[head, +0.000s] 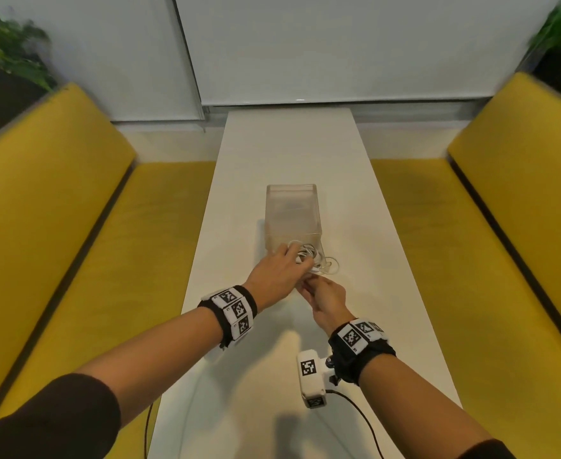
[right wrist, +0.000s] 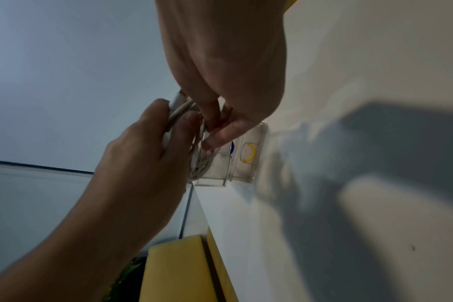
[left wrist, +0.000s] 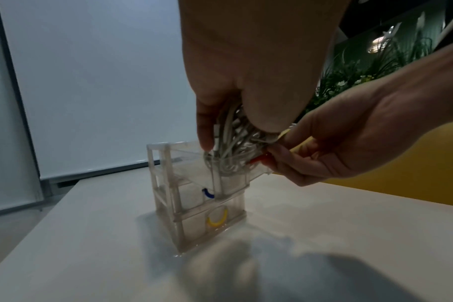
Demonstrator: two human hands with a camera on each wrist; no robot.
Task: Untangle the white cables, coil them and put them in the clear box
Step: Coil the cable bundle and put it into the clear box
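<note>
A tangled bundle of white cables [head: 319, 256] [left wrist: 230, 163] [right wrist: 199, 165] hangs into the pulled-out top drawer of the clear box [head: 292, 207] [left wrist: 168, 183] [right wrist: 256, 163], which stands mid-table. My left hand [head: 297, 260] [left wrist: 236, 134] [right wrist: 178, 120] grips the bundle from above, fingers curled round it. From the near right, my right hand [head: 307, 283] [left wrist: 277, 151] [right wrist: 212, 132] pinches the bundle's near edge. The lower drawers carry a blue handle [left wrist: 207, 193] and a yellow handle [left wrist: 216, 221]. The hands hide most of the bundle's upper part.
The narrow white table [head: 305, 154] runs away from me between two yellow benches [head: 74, 226] [head: 487, 226]. Plants [head: 7, 58] stand behind the bench backs. A white wall panel closes the far end. A black lead [head: 355, 412] trails from the right wrist camera.
</note>
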